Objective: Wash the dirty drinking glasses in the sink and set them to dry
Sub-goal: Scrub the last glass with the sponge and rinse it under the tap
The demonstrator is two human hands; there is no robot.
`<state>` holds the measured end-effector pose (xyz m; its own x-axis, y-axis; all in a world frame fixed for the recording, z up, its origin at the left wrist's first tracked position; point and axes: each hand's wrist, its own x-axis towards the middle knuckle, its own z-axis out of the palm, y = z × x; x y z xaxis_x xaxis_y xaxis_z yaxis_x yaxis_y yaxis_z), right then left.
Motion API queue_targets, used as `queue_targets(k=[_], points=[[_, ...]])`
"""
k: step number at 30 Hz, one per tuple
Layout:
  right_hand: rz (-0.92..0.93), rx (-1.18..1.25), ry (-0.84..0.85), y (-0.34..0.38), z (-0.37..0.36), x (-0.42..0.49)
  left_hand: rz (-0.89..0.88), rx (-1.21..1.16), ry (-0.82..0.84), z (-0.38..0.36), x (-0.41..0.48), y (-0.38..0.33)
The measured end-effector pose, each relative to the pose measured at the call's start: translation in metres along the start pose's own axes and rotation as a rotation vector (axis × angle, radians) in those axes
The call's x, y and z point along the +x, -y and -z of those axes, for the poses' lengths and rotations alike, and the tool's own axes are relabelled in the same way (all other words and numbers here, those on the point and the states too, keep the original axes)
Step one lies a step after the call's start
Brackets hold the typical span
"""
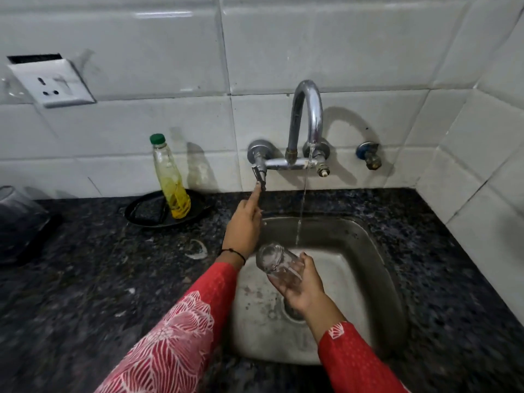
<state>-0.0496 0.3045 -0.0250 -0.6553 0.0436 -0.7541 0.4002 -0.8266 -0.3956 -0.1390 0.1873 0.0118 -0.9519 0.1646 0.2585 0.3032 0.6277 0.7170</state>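
Right hand (304, 290) around glass (276, 262) over sink (377, 251)

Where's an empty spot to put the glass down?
Bare counter right of the sink, and left of it in front of the plate. Crowded: plate holds a bottle; left hand, right hand and glass at the sink.

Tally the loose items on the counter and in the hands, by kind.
drinking glass: 1
bottle, green cap: 1
black dish: 1
blurred dark object at left edge, kind unclear: 1
Total: 4
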Motion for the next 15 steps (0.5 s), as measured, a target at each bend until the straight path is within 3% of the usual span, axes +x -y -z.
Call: queue_targets(k=[7,12,15], points=[[-0.056,0.083,0.074,-0.033,0.007,-0.011,0.182,-0.435,0.197,0.007,-0.101,-0.002],[-0.145,-0.039,0.088,-0.043,0.006,-0.032,0.314,-0.485,0.032,0.010,-0.124,0.001],[-0.050,-0.354,0.037,-0.045,0.009,-0.034,0.347,-0.502,-0.005,0.020,-0.123,0.006]])
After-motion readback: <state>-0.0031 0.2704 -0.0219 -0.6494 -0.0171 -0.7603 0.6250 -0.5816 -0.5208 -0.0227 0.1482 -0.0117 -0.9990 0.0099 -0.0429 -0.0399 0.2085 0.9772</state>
